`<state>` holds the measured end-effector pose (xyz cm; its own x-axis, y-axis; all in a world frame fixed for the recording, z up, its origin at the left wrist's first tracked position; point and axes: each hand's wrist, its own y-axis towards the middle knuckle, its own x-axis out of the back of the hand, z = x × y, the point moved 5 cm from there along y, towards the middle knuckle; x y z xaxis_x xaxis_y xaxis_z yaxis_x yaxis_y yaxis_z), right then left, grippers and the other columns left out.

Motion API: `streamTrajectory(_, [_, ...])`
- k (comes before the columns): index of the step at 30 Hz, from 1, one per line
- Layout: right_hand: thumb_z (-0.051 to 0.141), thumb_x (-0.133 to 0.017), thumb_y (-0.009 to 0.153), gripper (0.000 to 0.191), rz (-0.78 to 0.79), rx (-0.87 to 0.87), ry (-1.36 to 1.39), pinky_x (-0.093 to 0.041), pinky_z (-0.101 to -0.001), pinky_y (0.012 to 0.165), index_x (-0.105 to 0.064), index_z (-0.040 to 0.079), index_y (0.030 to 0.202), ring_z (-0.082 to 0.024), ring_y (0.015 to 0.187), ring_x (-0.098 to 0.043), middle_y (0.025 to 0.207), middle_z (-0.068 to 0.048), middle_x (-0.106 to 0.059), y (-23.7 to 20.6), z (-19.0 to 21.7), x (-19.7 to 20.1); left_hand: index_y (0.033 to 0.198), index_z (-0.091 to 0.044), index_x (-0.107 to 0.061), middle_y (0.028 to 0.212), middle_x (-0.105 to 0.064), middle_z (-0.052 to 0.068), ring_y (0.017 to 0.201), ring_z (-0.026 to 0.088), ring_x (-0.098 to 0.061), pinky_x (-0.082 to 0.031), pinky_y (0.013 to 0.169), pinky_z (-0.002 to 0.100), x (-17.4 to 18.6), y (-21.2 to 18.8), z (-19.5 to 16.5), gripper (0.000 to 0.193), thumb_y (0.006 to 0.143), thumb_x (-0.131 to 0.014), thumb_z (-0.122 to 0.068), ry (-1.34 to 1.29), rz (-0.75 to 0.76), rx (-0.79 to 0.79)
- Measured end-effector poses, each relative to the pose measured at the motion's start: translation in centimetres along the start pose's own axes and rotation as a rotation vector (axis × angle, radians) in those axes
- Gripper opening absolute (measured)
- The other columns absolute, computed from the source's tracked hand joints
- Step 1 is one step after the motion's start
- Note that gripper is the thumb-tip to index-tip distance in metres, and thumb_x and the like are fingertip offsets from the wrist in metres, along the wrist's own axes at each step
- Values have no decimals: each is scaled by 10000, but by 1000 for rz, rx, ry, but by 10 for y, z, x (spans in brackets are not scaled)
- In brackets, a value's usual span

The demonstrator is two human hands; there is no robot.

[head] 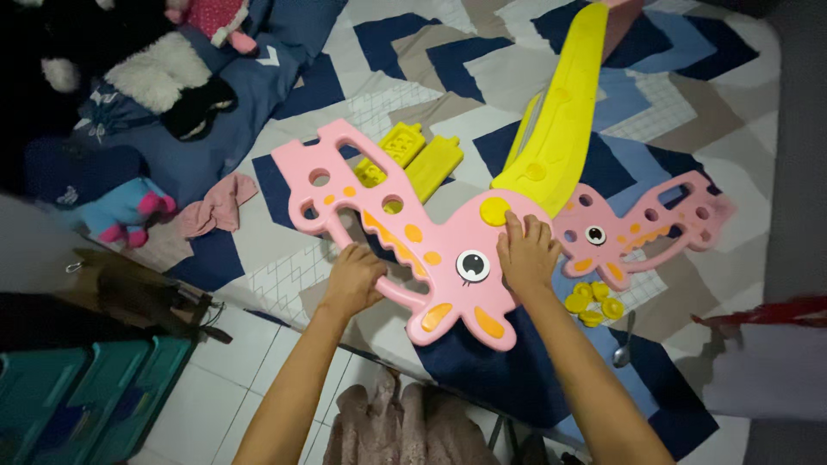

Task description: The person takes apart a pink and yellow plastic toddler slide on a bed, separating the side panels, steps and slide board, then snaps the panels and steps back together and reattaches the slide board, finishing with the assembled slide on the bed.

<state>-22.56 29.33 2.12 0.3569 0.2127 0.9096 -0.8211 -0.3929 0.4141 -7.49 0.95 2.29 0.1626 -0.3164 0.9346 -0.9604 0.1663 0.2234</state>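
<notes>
Patterned bedsheet (431,52) under pink giraffe panel (448,258)

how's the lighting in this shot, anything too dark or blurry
Head view: light falls on the pink giraffe panel and both hands, left hand, right hand, sharp; left edge with the plush toys sinks into shadow; edges bend slightly.

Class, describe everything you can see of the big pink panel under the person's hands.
The big pink panel looks like moulded plastic, shaped like a cartoon animal, with round holes, orange spots and one printed eye. It lies flat on a patterned bed cover. The left hand grips its lower bar; the right hand presses beside a yellow round cap, where a yellow slide meets it.
</notes>
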Motion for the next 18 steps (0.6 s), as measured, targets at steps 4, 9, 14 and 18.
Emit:
streamTrajectory(4, [401, -613, 935, 520, 126, -56, 88, -373, -599, 1007, -559, 149, 1387, -354, 1301, -471, 1396, -155, -528, -13, -6, 9, 851, -160, -726, 927, -715, 26, 1028, 282, -616, -405, 1015, 480, -11, -4, -9, 327, 560, -859, -226, -46, 59, -25])
streamTrajectory(9, [452, -685, 871, 643, 120, -350, 269, -361, -583, 1050, -541, 96, 1387, -401, 1328, -427, 1433, -217, -479, -38, -17, 16, 932, -124, -715, 920, -716, 94, 956, 326, -663, -456, 876, 496, -20, 0, -32, 338, 614, -819, -169, -257, 55, -122])
streamTrajectory(14, [545, -744, 844, 824, 39, -800, 750, -487, -459, 860, -429, -11, 1365, -321, 1047, -589, 1149, -197, -603, -65, -17, 1, 1029, -82, -704, 883, -713, 147, 864, 380, -684, -510, 763, 495, -19, 6, -33, 429, 601, -733, -86, -401, 20, -234])
streamTrajectory(18, [587, -652, 880, 613, 235, -1180, 1275, -435, -366, 501, -643, 56, 1186, -183, 561, -520, 754, -39, -588, -80, 6, -19, 958, -98, -708, 893, -733, 138, 887, 372, -694, -512, 770, 510, -21, 6, -21, 351, 615, -774, -130, -409, 112, -181])
